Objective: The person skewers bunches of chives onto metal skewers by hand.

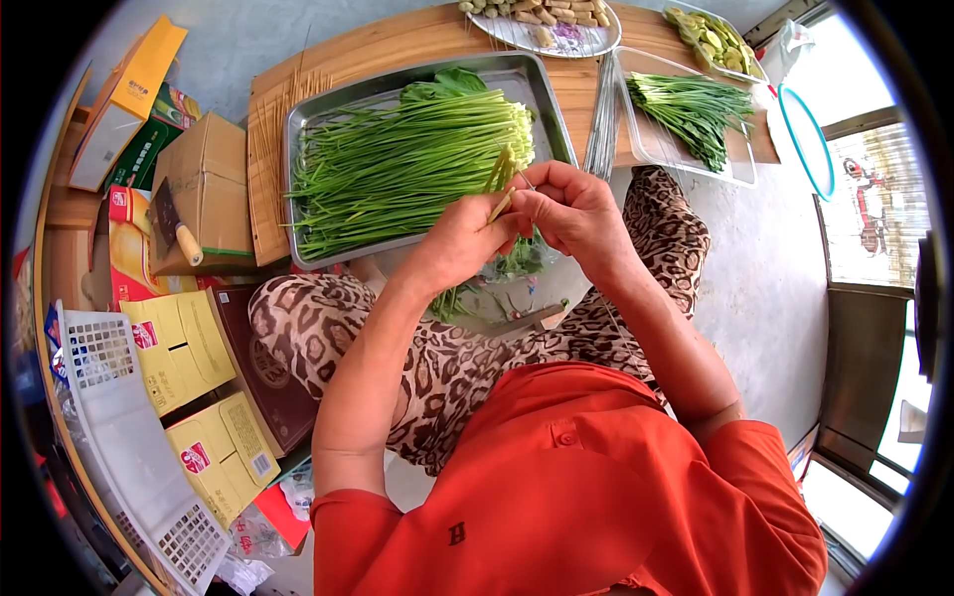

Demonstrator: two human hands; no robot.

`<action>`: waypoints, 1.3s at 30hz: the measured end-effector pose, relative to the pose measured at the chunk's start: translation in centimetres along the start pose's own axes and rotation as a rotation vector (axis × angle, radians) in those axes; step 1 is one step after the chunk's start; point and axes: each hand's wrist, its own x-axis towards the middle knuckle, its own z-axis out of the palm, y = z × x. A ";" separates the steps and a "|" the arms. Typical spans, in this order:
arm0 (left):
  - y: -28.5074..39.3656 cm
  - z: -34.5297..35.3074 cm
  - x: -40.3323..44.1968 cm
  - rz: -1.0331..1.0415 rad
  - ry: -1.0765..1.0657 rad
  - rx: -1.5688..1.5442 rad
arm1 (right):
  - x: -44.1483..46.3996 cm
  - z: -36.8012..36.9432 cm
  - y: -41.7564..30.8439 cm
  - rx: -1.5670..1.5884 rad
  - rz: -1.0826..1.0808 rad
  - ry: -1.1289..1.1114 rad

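Note:
My left hand (467, 238) is closed with its fingertips pinching pale yellowish-green stalks (504, 204). Just to its right, my right hand (571, 214) is also closed, with its thumb and finger meeting on a thin skewer (526, 181) at the stalks. Both hands work close together in front of my lap, at the near right corner of a metal tray (547, 89). In that tray lies a thick layer of long green garlic chives (397, 164), pale ends to the right, with some broad leaves (447, 82) at the far side.
Metal skewers (602, 119) lie beside a clear plastic box (730, 171) of leafy greens (696, 109). Behind are a plate (586, 42) of brownish pieces and a container of green slices (720, 42). A wooden-handled cleaver (179, 223) rests against a cardboard box (204, 179). Green scraps (517, 260) lie below my hands.

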 end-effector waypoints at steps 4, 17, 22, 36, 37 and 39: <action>-0.1 -0.5 -0.1 -0.059 -0.090 -0.087 | -0.2 -0.2 -0.4 0.017 0.046 -0.030; 0.2 -1.3 0.0 -0.006 -0.054 -0.467 | 0.0 -0.7 0.1 0.082 -0.023 0.096; 0.0 -1.5 0.0 0.013 0.090 -0.467 | -1.0 -1.0 -0.6 0.004 0.017 0.085; 0.2 -2.1 0.1 0.014 0.188 -0.531 | -2.8 -0.7 -1.5 -0.104 0.091 -0.066; 0.2 -2.1 0.1 0.012 0.187 -0.526 | -2.8 -0.7 -1.5 -0.104 0.091 -0.066; 0.2 -2.0 0.0 0.008 0.190 -0.524 | -2.8 -0.6 -1.6 -0.112 0.093 -0.062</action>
